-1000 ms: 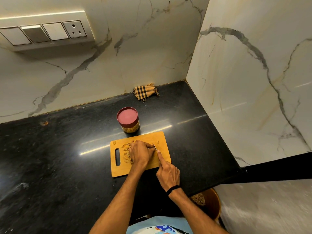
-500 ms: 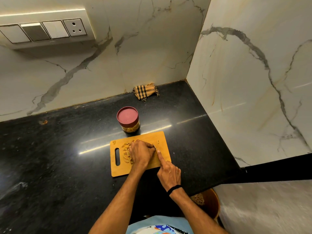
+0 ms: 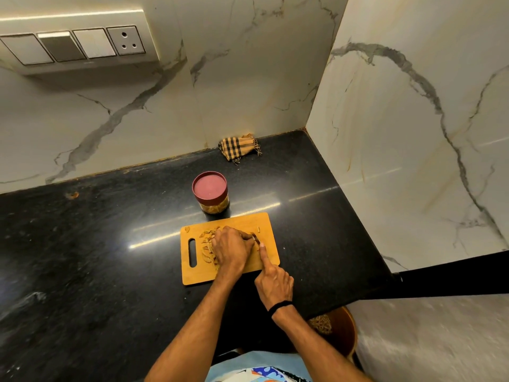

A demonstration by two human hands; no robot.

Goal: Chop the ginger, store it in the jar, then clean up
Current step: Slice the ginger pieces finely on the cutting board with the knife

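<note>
We record left hand [image 3: 232, 249] curled over ginger [image 3: 206, 239] on cutting board [image 3: 198, 274], right hand [image 3: 275, 282] gripping knife [image 3: 256, 239], forefinger along blade.

The black stone surface [image 3: 110, 271] is polished and glossy, mirroring streaks of light; the marble-look walls [image 3: 248, 78] are smooth with a soft sheen. The board [image 3: 239, 221] is smooth, matt wood under dull ginger slivers [image 3: 206, 238], and the jar [image 3: 214, 206] has a clear body and a matt maroon lid [image 3: 210, 184]. The checked cloth [image 3: 239, 146] is woven, with a frayed fringe.
</note>
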